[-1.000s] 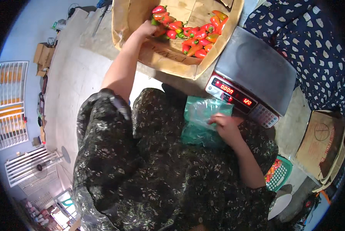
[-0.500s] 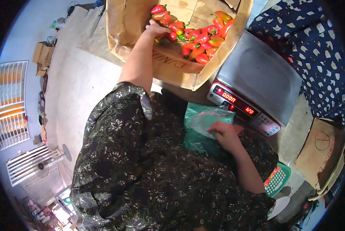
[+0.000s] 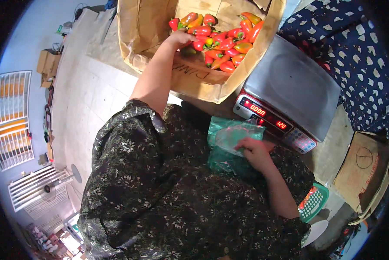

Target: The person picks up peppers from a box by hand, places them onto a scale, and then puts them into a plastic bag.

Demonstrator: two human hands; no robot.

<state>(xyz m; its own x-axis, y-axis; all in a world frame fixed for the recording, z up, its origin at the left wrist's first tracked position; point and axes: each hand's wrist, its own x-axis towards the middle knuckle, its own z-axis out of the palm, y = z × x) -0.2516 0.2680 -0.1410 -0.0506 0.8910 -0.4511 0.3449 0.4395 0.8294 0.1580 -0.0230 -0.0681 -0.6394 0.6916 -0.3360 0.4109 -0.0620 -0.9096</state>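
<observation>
A cardboard box [image 3: 242,84] with tall sides holds many red and orange peppers [image 3: 227,43], some with green stems. My left hand [image 3: 180,39] reaches over its near side and rests among the peppers at the left of the heap. Its fingers lie loosely over them, fingertips partly hidden; no pepper shows lifted. On my lap lies a thin green plastic bag [image 3: 222,158]. My right hand [image 3: 255,154] is at the bag's right side, thumb and fingers bent together on the plastic.
A digital scale [image 3: 290,82] with a flat metal plate and lit red display stands right of the box. Beyond it hangs dark blue patterned cloth [image 3: 355,52]. At lower right are an open cardboard box [image 3: 355,169] and a green perforated basket [image 3: 318,203]. A fan [image 3: 47,189] stands far left.
My left hand has shifted slightly right and down in the box. Peppers at the heap's left end have moved and lie differently. The right hand and bag have hardly moved.
</observation>
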